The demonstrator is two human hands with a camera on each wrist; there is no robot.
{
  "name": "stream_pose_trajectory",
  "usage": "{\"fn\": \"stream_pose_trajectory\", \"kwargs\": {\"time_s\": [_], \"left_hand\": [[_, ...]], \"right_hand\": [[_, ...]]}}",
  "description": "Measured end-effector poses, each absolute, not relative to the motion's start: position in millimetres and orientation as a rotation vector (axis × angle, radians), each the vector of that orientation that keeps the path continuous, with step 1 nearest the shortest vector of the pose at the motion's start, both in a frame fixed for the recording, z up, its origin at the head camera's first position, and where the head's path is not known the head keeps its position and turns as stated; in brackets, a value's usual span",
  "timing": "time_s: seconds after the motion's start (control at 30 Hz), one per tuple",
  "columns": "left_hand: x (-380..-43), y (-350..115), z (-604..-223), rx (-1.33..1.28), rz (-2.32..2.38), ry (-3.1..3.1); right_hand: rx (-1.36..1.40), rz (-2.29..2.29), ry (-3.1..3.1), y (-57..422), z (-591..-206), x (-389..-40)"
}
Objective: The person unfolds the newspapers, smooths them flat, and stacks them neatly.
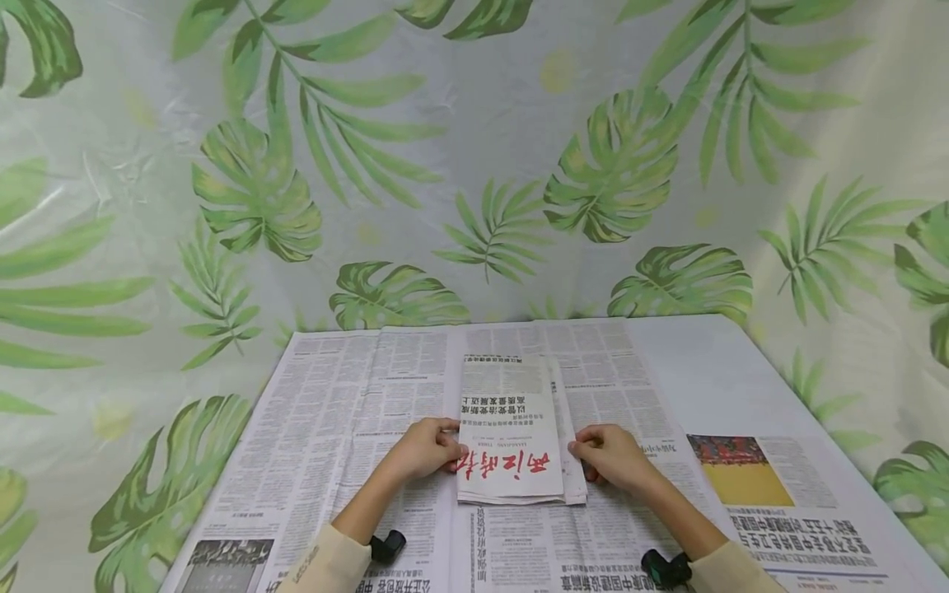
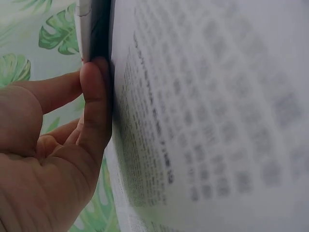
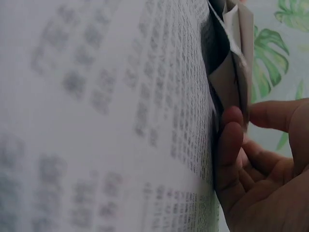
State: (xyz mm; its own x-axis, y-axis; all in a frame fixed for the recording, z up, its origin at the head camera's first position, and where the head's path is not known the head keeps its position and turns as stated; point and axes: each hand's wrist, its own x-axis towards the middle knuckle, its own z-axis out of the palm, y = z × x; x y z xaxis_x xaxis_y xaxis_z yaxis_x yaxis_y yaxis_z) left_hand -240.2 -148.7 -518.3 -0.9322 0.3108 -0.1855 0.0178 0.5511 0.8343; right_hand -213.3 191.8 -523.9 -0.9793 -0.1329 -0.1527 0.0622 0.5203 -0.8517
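Observation:
A folded newspaper (image 1: 511,412) with a red title lies in the middle of the table, its print upside down in the head view. On its left edge, my left hand (image 1: 424,449) pinches the fold between thumb and fingers. Opposite, my right hand (image 1: 611,455) pinches the right edge, where several loose layers stick out. The left wrist view shows the fingers (image 2: 94,92) under the edge of the folded newspaper (image 2: 84,29). In the right wrist view, fingertips (image 3: 231,137) reach beneath the stacked layers (image 3: 231,72), with the thumb against their outer side.
Spread newspaper sheets (image 1: 311,412) cover most of the white table (image 1: 704,371). A colour photo (image 1: 741,469) is printed on the sheet at right. Behind the table hangs a leaf-patterned curtain (image 1: 504,165). Dark wrist devices (image 1: 388,546) sit on both wrists.

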Motion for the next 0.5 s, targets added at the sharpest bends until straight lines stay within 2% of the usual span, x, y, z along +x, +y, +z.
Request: {"fn": "stream_pose_trajectory", "kwargs": {"time_s": [0.5], "left_hand": [[-239,-151,-521,0.247,1.337,2.5]], "right_hand": [[-0.279,-1.527,2.258,208,-524,-220]]}}
